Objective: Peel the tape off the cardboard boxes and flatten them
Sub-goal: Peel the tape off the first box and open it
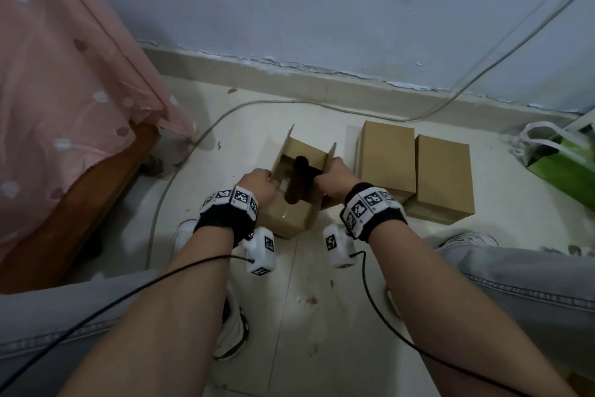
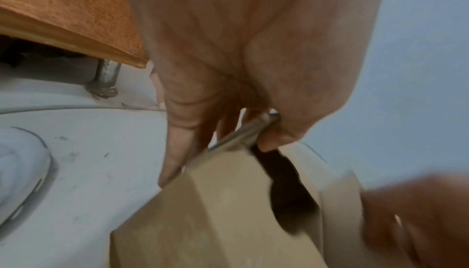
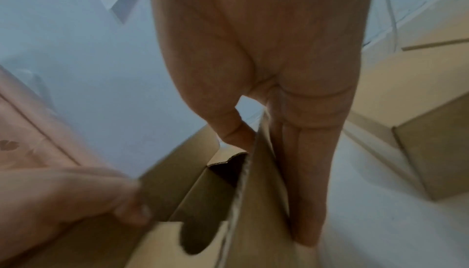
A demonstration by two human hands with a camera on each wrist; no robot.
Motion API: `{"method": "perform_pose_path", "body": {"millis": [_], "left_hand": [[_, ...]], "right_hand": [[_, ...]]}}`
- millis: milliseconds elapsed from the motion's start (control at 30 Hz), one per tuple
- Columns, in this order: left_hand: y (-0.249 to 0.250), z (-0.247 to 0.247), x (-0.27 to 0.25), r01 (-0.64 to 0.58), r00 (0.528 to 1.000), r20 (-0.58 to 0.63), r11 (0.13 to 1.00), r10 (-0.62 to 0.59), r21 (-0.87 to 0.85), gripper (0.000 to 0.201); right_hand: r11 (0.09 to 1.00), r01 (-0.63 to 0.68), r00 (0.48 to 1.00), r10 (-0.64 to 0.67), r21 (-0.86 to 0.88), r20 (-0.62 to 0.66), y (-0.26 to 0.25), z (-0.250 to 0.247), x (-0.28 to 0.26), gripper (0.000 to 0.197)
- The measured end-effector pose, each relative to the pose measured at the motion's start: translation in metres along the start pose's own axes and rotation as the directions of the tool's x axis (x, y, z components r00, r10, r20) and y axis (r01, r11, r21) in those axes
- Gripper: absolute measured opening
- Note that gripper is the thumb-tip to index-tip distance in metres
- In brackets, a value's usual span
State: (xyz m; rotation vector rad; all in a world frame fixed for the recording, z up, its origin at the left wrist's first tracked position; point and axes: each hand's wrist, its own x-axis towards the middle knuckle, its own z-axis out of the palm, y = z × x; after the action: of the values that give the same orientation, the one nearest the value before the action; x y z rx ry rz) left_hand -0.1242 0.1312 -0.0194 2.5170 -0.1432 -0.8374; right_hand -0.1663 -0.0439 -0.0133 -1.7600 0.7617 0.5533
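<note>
Item: open cardboard box, on floor at your twelve o'clock. Light, stiff, creasable. Your left hand and right hand each pinched a side flap; best hold there.

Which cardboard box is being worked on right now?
On the pale floor below the wall, left of two closed boxes, stands the open box. Only its flaps are up, the left hand and right hand each gripping one.
</note>
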Motion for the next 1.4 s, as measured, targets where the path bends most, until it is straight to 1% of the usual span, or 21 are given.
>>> {"method": "perform_pose_path", "body": {"millis": [67,133,167,233,300,367,433,467,567,600,633,700,733,833,900,933,967,1067,1167,1333,1400], "left_hand": [[0.003,-0.013,-0.001,-0.042,0.999,-0.006,0.999,0.042,0.019,0.027],[0.007,-0.02,-0.005,-0.065,0.997,-0.034,0.993,0.068,0.097,0.03],[0.012,-0.022,-0.008,-0.078,0.995,-0.055,0.988,0.086,0.133,0.031],[0.019,-0.022,-0.01,-0.125,0.984,-0.107,0.979,0.143,0.16,0.03],[0.024,-0.024,-0.01,-0.17,0.973,-0.132,0.975,0.189,0.141,0.026],[0.027,-0.029,-0.011,-0.203,0.968,-0.128,0.973,0.217,0.112,0.019],[0.03,-0.033,-0.011,-0.234,0.963,-0.118,0.968,0.244,0.091,0.019],[0.031,-0.033,-0.011,-0.244,0.961,-0.115,0.967,0.251,0.078,0.02],[0.029,-0.031,-0.011,-0.247,0.944,-0.238,0.968,0.231,-0.04,0.016],[0.027,-0.029,-0.011,-0.232,0.933,-0.304,0.967,0.192,-0.101,0.031],[0.025,-0.027,-0.011,-0.211,0.931,-0.334,0.965,0.15,-0.153,0.056],[0.024,-0.023,-0.013,-0.101,0.955,-0.295,0.963,0.023,-0.25,0.106],[0.024,-0.021,-0.014,-0.028,0.96,-0.274,0.95,-0.061,-0.312,0.121],[0.019,-0.016,-0.014,0.112,0.906,-0.305,0.863,-0.292,-0.492,0.131],[0.011,-0.012,-0.009,0.152,0.876,-0.314,0.827,-0.367,-0.542,0.128],[0.009,-0.011,-0.007,0.169,0.875,-0.302,0.823,-0.378,-0.542,0.122],[0.007,-0.011,-0.006,0.193,0.887,-0.275,0.839,-0.37,-0.509,0.113],[0.005,-0.009,-0.002,0.232,0.934,-0.193,0.921,-0.301,-0.314,0.062],[0.004,-0.006,0.0,0.186,0.948,-0.184,0.92,-0.261,-0.346,0.034],[0.002,-0.008,0.005,0.17,0.937,-0.229,0.917,-0.264,-0.361,0.026],[-0.005,-0.011,0.01,0.154,0.954,-0.168,0.887,-0.248,-0.435,0.026]], "right_hand": [[0.999,-0.044,0.999,0.044,-0.004,0.027,-0.001,-0.012,-0.002,0.078],[0.963,-0.009,1.0,0.001,-0.268,-0.03,-0.004,-0.015,-0.003,0.104],[0.908,0.022,0.993,-0.069,-0.418,-0.098,-0.007,-0.012,0.0,0.112],[0.774,0.016,0.96,-0.189,-0.633,-0.207,-0.019,-0.003,0.001,0.108],[0.604,-0.117,0.942,-0.184,-0.789,-0.28,-0.028,0.002,-0.002,0.089],[0.492,-0.243,0.931,-0.124,-0.836,-0.344,-0.031,0.0,-0.006,0.077],[0.45,-0.288,0.907,-0.155,-0.845,-0.391,-0.028,-0.006,-0.004,0.071],[0.469,-0.264,0.903,-0.186,-0.843,-0.387,-0.026,-0.01,-0.002,0.062],[0.7,-0.046,0.913,-0.26,-0.713,-0.314,-0.018,-0.026,-0.001,0.009],[0.746,-0.003,0.911,-0.273,-0.666,-0.31,-0.016,-0.03,-0.002,0.007],[0.769,0.014,0.908,-0.277,-0.639,-0.314,-0.015,-0.033,-0.004,0.014],[0.785,0.044,0.909,-0.288,-0.618,-0.301,-0.017,-0.034,-0.006,0.019],[0.784,0.06,0.908,-0.3,-0.618,-0.293,-0.019,-0.033,-0.006,0.016],[0.79,0.077,0.896,-0.322,-0.609,-0.305,-0.027,-0.028,-0.007,0.004],[0.801,0.081,0.889,-0.326,-0.593,-0.32,-0.028,-0.026,-0.008,0.004],[0.812,0.083,0.89,-0.321,-0.578,-0.323,-0.028,-0.025,-0.007,0.004],[0.822,0.084,0.894,-0.312,-0.563,-0.321,-0.027,-0.024,-0.007,0.005],[0.848,0.088,0.908,-0.283,-0.522,-0.308,-0.024,-0.023,-0.005,0.004],[0.856,0.079,0.924,-0.255,-0.512,-0.284,-0.022,-0.025,-0.006,0.01],[0.868,0.024,0.928,-0.203,-0.496,-0.311,-0.015,-0.032,-0.006,0.007],[0.88,0.011,0.929,-0.185,-0.475,-0.322,-0.012,-0.036,-0.005,0.009]]}}
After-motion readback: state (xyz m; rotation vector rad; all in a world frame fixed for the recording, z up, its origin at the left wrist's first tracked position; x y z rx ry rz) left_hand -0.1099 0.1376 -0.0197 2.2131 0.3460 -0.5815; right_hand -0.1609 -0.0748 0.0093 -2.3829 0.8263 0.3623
